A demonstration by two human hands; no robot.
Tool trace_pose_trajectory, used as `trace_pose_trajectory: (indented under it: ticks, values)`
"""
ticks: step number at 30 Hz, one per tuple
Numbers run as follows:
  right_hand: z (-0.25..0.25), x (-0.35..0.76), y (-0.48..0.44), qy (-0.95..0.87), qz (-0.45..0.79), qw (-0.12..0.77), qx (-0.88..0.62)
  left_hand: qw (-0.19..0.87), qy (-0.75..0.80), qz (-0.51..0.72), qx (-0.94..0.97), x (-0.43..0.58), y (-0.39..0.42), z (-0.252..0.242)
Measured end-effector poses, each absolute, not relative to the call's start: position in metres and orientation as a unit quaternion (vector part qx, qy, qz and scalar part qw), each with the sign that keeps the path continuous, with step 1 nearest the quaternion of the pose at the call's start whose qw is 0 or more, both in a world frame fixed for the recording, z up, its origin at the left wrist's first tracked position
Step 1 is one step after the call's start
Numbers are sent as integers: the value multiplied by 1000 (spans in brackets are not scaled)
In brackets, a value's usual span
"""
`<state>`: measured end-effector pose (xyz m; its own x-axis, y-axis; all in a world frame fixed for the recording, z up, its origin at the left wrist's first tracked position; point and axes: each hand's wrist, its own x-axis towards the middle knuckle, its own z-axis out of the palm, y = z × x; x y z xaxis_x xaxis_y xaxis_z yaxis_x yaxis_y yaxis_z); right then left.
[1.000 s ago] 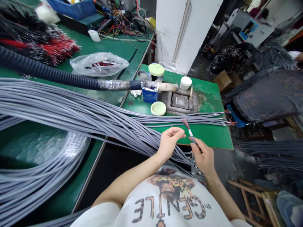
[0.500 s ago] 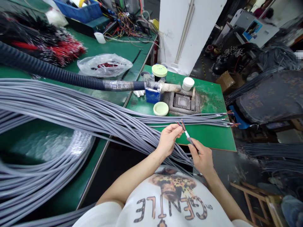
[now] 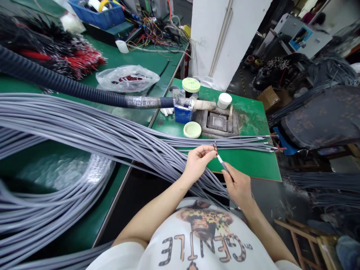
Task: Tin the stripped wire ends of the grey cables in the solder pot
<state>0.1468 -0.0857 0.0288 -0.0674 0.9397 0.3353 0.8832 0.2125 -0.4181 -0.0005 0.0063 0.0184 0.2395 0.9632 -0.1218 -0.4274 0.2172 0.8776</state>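
Observation:
My right hand (image 3: 238, 183) is closed around a grey cable (image 3: 225, 166) just below its stripped end. A white band shows where the jacket stops, and thin coloured wires (image 3: 215, 148) stick out past it, tilted up and to the left. Fingers of my left hand (image 3: 198, 160) are pinched together at those wires. Beneath and behind both hands runs a thick bundle of grey cables (image 3: 135, 137) from the left. Several stripped cable ends (image 3: 271, 148) lie at the right edge of the green board.
A soldering pot (image 3: 219, 122) sits in the green board (image 3: 253, 165), with a black ribbed hose (image 3: 107, 98) ending beside it. Close by are a pale green lid (image 3: 192, 129), a blue box (image 3: 183, 113) and a white jar (image 3: 224, 100). A coiled cable bundle (image 3: 95, 176) lies at left.
The coloured wires were fanned out and now sit closer together at my left fingertips. Both hands have shifted slightly left. My right hand keeps its grip on the cable.

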Motion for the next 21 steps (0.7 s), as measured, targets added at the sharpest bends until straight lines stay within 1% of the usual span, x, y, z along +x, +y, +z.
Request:
trace_pose_trajectory:
  ticks: [3,7,9,11,13,15,17,19,21]
  values:
    - [27,149,-86,-744,31,247,-620,722,360,435,399,-12,17,21]
    - [26,151,-87,-757,18,217,-615,736,334,370,459,-25,29,27]
    - [28,151,-87,-756,33,218,-617,736,318,358,479,-26,32,29]
    - [32,150,-86,-742,78,237,-623,720,320,373,490,-23,31,29]
    - [39,150,-83,-703,171,270,-635,657,349,430,512,-17,26,28]
    - [46,150,-77,-629,326,304,-637,550,375,498,555,-10,17,25]
    - [51,150,-70,-527,489,338,-607,455,369,537,608,-5,9,23]
    - [53,149,-61,-435,592,386,-558,411,331,543,653,-2,1,21]
    - [53,146,-53,-377,632,434,-519,401,300,542,675,0,-3,19]
